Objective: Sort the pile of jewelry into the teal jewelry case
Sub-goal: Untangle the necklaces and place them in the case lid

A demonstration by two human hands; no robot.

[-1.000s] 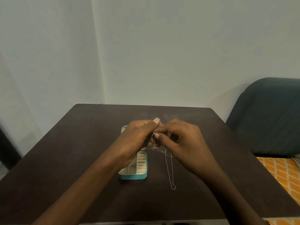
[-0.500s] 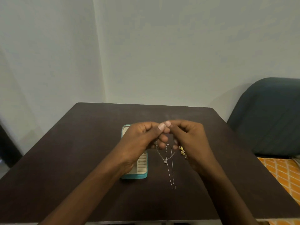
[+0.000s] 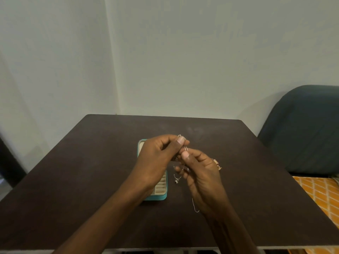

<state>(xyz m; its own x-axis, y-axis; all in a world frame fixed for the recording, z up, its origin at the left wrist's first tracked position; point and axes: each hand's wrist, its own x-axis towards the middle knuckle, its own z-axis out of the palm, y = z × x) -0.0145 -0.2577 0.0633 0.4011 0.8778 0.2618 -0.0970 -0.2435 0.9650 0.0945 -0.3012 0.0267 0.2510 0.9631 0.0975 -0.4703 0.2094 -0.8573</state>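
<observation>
Thin silver chain (image 3: 196,208) is pinched between both hands at frame centre: left hand (image 3: 157,160) high, right hand (image 3: 201,173) just below, tail trailing on the tabletop (image 3: 73,171). Slack should be gathered before lowering, else snagging is likely. Teal jewelry case (image 3: 161,196) lies open, partly hidden under the left hand. Gold piece (image 3: 217,164) sits beside the right hand. Chair (image 3: 302,129) stands far right.
</observation>
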